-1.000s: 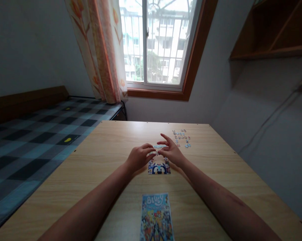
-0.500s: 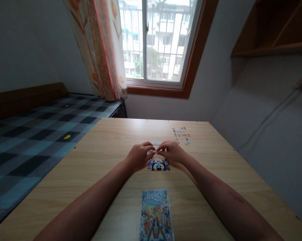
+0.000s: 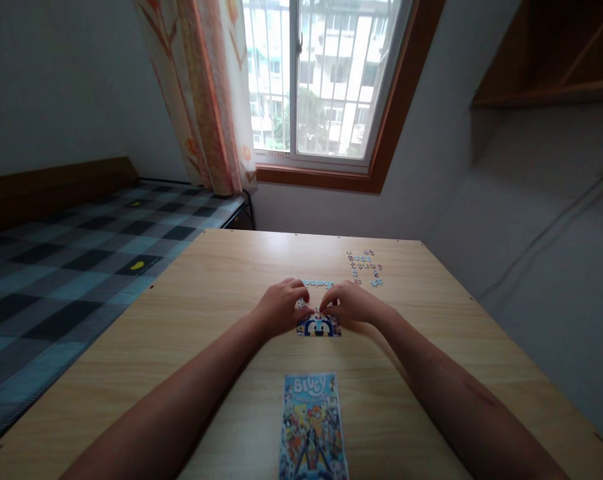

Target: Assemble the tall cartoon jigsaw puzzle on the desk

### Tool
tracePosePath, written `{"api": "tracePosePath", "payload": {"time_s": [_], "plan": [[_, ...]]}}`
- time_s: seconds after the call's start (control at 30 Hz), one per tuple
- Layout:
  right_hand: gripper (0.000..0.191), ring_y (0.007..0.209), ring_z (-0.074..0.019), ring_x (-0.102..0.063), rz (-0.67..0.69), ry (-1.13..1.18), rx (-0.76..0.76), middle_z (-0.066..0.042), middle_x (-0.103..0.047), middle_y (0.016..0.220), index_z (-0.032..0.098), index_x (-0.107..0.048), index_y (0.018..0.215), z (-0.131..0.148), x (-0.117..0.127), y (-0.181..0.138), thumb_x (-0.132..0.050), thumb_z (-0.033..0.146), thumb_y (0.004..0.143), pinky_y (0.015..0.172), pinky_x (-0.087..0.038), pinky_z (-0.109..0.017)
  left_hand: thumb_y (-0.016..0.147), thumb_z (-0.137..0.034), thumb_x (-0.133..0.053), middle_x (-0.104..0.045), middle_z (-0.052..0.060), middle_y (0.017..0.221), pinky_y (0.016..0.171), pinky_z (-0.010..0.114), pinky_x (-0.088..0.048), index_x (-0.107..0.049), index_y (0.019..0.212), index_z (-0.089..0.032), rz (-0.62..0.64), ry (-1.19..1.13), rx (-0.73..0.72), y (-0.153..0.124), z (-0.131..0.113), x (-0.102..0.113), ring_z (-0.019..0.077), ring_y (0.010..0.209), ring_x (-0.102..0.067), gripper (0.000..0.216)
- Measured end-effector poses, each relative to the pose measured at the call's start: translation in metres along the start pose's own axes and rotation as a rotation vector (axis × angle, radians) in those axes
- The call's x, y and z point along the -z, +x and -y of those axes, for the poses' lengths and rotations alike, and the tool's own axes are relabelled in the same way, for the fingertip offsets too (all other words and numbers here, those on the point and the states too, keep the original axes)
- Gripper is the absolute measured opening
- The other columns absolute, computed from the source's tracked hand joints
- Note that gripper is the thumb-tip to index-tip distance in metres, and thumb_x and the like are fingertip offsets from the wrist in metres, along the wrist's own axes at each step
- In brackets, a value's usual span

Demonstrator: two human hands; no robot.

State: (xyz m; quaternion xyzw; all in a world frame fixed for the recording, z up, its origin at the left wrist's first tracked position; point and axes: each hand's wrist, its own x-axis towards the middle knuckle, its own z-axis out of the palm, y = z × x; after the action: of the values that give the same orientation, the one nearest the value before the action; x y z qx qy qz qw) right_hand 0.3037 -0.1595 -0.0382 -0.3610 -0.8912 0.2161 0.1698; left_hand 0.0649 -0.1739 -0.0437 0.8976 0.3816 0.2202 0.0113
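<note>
A partly assembled jigsaw puzzle [image 3: 319, 328] lies mid-table, its near part showing a blue dog's face. A strip of light blue pieces [image 3: 317, 284] forms its far edge. My right hand [image 3: 354, 303] pinches a small puzzle piece [image 3: 318, 311] just above the face, at the puzzle's inner gap. My left hand [image 3: 281, 308] rests at the puzzle's left side, thumb and fingers apart, the thumb tip close to that piece. Fingers hide parts of both side edges. Nearer to me lies a colourful Bluey picture sheet [image 3: 313, 427].
Several loose puzzle pieces [image 3: 365, 266] lie in rows at the table's far right. The wooden table [image 3: 221, 280] stands before a window [image 3: 331, 80] with a curtain [image 3: 206, 100]. A bed with a checked cover [image 3: 106, 247] is on the left, a wall shelf [image 3: 546, 97] upper right.
My hands, fingertips together over the puzzle before, have drawn slightly apart. The right fingertips have come down toward the dog's face with the piece, and the left fingers have opened.
</note>
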Motion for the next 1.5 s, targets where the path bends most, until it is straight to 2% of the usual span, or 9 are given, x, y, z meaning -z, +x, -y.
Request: {"api": "tracePosePath", "payload": {"time_s": [0.33, 0.63, 0.9, 1.07, 1.27, 1.37, 1.5], "plan": [[0.020, 0.081, -0.0168, -0.069, 0.034, -0.096, 0.044, -0.001, -0.079, 0.087, 0.029, -0.083, 0.090, 0.004, -0.004, 0.000, -0.070, 0.016, 0.083, 0.077, -0.047, -0.026, 0.078, -0.033, -0.079, -0.067, 0.005, 0.093, 0.073, 0.033, -0.047, -0.066, 0.080, -0.021, 0.043, 0.037, 0.016, 0.001, 0.001, -0.001, 0.0221, 0.088, -0.060, 0.017], [0.018, 0.081, -0.0168, -0.067, 0.055, -0.169, 0.060, -0.002, -0.077, 0.090, 0.029, -0.083, 0.092, 0.012, 0.000, -0.002, -0.069, 0.019, 0.087, 0.074, -0.046, -0.027, 0.077, -0.032, -0.080, -0.067, 0.004, 0.089, 0.072, 0.032, -0.047, -0.064, 0.076, -0.021, 0.034, 0.016, 0.017, 0.002, 0.000, -0.001, 0.0215, 0.087, -0.060, 0.019], [0.020, 0.077, -0.0181, -0.065, 0.078, -0.314, 0.082, -0.003, -0.077, 0.085, 0.027, -0.083, 0.089, 0.027, 0.002, -0.003, -0.070, 0.014, 0.082, 0.070, -0.044, -0.028, 0.079, -0.033, -0.078, -0.066, 0.003, 0.088, 0.071, 0.032, -0.046, -0.062, 0.074, -0.021, 0.041, 0.026, 0.010, 0.001, -0.001, -0.001, 0.0214, 0.086, -0.059, 0.021], [0.019, 0.073, -0.0161, -0.064, 0.063, -0.223, 0.083, -0.003, -0.076, 0.083, 0.027, -0.083, 0.091, 0.018, 0.003, -0.003, -0.068, 0.017, 0.086, 0.067, -0.042, -0.027, 0.080, -0.034, -0.078, -0.066, 0.004, 0.089, 0.070, 0.032, -0.046, -0.063, 0.074, -0.020, 0.051, 0.037, -0.001, 0.002, -0.001, -0.001, 0.0212, 0.086, -0.059, 0.021], [0.018, 0.063, -0.0113, -0.059, -0.076, -0.058, 0.041, -0.002, -0.073, 0.077, 0.024, -0.083, 0.088, -0.001, 0.022, -0.005, -0.066, 0.018, 0.088, 0.064, -0.042, -0.025, 0.082, -0.035, -0.076, -0.065, 0.004, 0.089, 0.071, 0.032, -0.045, -0.063, 0.074, -0.020, 0.070, 0.025, -0.013, 0.003, -0.002, 0.000, 0.0202, 0.085, -0.057, 0.021], [0.018, 0.065, -0.0114, -0.060, -0.035, -0.076, 0.012, -0.002, -0.075, 0.078, 0.024, -0.083, 0.089, -0.004, 0.025, -0.006, -0.065, 0.018, 0.088, 0.065, -0.042, -0.025, 0.083, -0.036, -0.075, -0.065, 0.004, 0.089, 0.071, 0.032, -0.044, -0.063, 0.074, -0.020, 0.081, 0.025, -0.009, 0.004, -0.003, 0.001, 0.0202, 0.085, -0.057, 0.022], [0.019, 0.073, -0.0136, -0.063, 0.063, -0.139, -0.023, -0.002, -0.077, 0.084, 0.026, -0.083, 0.091, -0.001, 0.017, -0.006, -0.065, 0.021, 0.089, 0.069, -0.042, -0.026, 0.084, -0.038, -0.073, -0.065, 0.004, 0.090, 0.071, 0.031, -0.042, -0.063, 0.075, -0.019, 0.091, 0.030, -0.013, 0.005, -0.004, -0.001, 0.0205, 0.087, -0.056, 0.023]]}}
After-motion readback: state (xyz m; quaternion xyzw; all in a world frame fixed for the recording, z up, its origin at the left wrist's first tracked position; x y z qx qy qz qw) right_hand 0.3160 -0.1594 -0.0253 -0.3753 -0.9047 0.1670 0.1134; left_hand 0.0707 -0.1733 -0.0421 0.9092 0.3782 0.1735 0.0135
